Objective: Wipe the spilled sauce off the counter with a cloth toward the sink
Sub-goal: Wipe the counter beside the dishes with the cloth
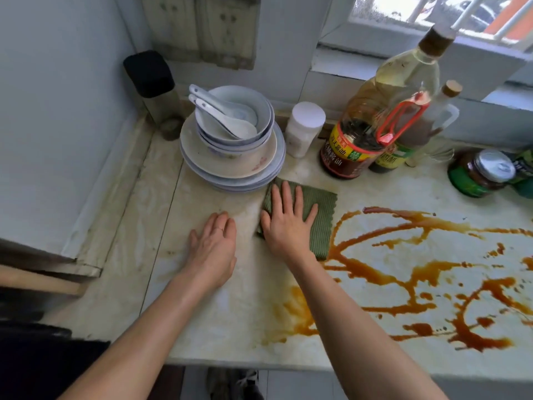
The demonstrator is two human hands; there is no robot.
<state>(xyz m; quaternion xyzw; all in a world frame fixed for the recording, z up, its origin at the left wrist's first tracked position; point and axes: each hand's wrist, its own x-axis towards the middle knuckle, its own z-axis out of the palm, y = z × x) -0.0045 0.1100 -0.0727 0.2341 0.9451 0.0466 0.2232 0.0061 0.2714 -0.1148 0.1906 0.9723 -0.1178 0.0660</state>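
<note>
A folded green ribbed cloth [320, 217] lies on the pale stone counter [219, 307], just in front of a stack of dishes. My right hand [284, 223] presses flat on the cloth's left half with straight, spread fingers. Beside it, my left hand [215, 243] rests palm-down on the bare counter and holds nothing. Brown spilled sauce [427, 272] runs in streaks and pools across the counter right of the cloth, its nearest streak touching the cloth's right edge. A fainter orange smear [297, 316] shows under my right forearm. No sink is in view.
Stacked plates and bowls with white spoons [230, 145] stand behind the cloth. A white jar [304, 128], soy sauce bottles [349, 148], an oil bottle [409, 70] and green-labelled jars [478, 174] line the back. A dark-capped container [153, 88] fills the corner. The counter's front edge [259, 366] is near.
</note>
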